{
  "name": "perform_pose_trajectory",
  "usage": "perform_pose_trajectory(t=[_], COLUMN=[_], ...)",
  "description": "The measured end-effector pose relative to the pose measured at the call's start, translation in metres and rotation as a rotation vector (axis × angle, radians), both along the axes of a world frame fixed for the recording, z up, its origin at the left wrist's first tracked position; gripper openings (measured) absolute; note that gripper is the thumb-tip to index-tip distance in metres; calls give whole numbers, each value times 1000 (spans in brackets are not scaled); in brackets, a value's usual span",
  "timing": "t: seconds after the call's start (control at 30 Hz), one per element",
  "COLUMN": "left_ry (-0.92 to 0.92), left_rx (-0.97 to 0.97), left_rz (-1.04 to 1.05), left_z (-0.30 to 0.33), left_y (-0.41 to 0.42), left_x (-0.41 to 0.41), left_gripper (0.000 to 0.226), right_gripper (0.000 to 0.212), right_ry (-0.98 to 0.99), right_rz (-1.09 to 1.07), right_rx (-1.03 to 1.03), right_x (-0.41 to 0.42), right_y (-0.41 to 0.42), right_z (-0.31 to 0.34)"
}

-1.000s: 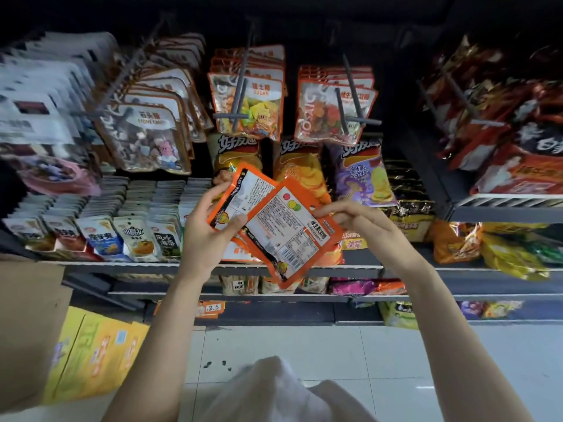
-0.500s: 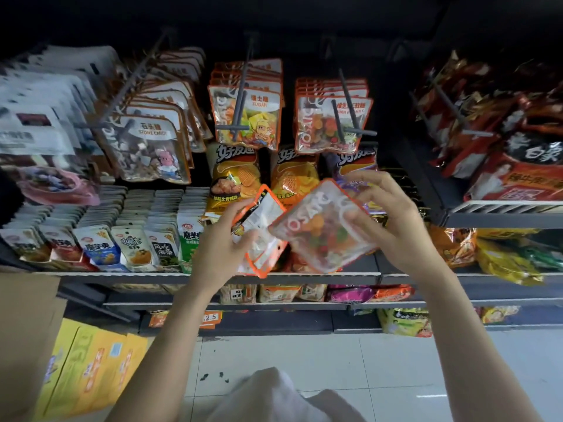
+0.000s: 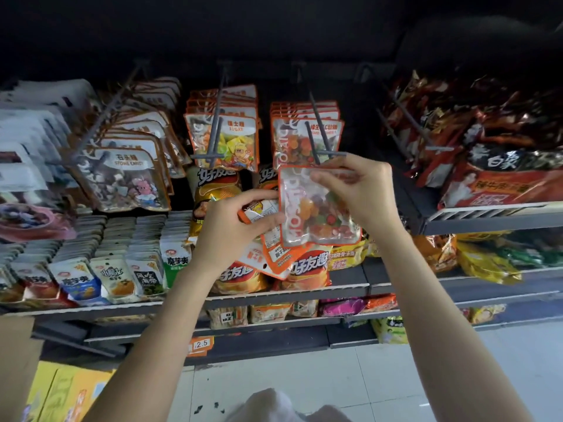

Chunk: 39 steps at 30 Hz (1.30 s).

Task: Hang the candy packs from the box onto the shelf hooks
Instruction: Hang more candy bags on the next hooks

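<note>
Head camera looks down and forward at a snack shelf. Just right of centre, the right hand (image 3: 362, 193) pinches the top edge of a clear candy pack (image 3: 316, 214) with an orange border, thumb in front and fingers curled behind it. That pack hangs upright, its top just below the tip of a grey shelf hook (image 3: 320, 138) at about 12 o'clock from it; whether the hook has entered the pack's hole cannot be told. More packs of the same candy (image 3: 301, 138) already hang on this hook.

At 9 o'clock from the held pack, the left hand (image 3: 234, 226) grips a fanned bunch of further packs (image 3: 271, 251), label sides showing, fingers curled round their upper ends. The bunch lies partly behind the lower left of the clear pack.

Toward 10 o'clock another hook carries yellow sugar packs (image 3: 234, 144), and farther left hang stone candy packs (image 3: 128, 181). Chip bags (image 3: 307, 269) stand on the shelf (image 3: 274, 296) behind the hands. A cardboard box (image 3: 15, 360) sits at 8 o'clock, at the frame's lower left edge.
</note>
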<state>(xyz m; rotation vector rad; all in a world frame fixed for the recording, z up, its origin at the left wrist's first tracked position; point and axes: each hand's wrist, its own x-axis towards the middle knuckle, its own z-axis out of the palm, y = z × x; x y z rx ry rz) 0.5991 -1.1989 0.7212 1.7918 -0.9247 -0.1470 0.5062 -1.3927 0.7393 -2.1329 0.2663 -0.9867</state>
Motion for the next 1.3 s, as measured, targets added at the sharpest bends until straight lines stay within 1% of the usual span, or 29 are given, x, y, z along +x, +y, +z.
perform_pose_trajectory(t=[0.07,0.17,0.27,0.37,0.47,0.57,0.6,0.67,0.73,0.83,0.93,1.07,1.17,1.27,1.3], left_ry=[-3,16,44,72,97,100,95,93,89,39,88,185,190,201,202], left_rx=[-27,-33,-40,-38,-49,-56,-55,-38,-9,84,135,79,43,12,2], left_rz=[42,64,63,78,93,129,141,159,176,198,198,194,161,131,122], left_z=[3,4,0,-6,-10,-13,-14,-14,-15,-19,-28,-35,-31,-27,-25], left_y=[-6,-14,-17,-20,-25,-35,-38,-43,-41,-25,-6,5,8,11,12], left_x=[0,1,4,7,9,12,14,19,26,35,37,34,27,21,19], left_gripper=[31,29,31,28,28,29,29,28,31,38,40,37,35,33,34], right_gripper=[22,23,29,19,20,37,42,47,45,45,44,46,44,31,26], right_ry=[-14,-33,-42,-37,-21,107,154,171,140,125,142,182,168,141,139], right_rz=[-5,-37,-50,12,55,38,21,-37,-125,-229,-285,-288,-254,-282,-267], right_rx=[76,77,205,292,226,-8,-33,3,31,-19,-53,-92,-32,-35,-4], right_x=[6,11,6,-2,-5,-5,-3,4,17,43,67,80,73,47,34], right_y=[4,8,-1,-9,-13,-17,-18,-21,-25,-31,-36,-40,-35,-17,-12], right_z=[2,5,1,-4,-8,-20,-26,-34,-35,-31,-31,-34,-44,-57,-61])
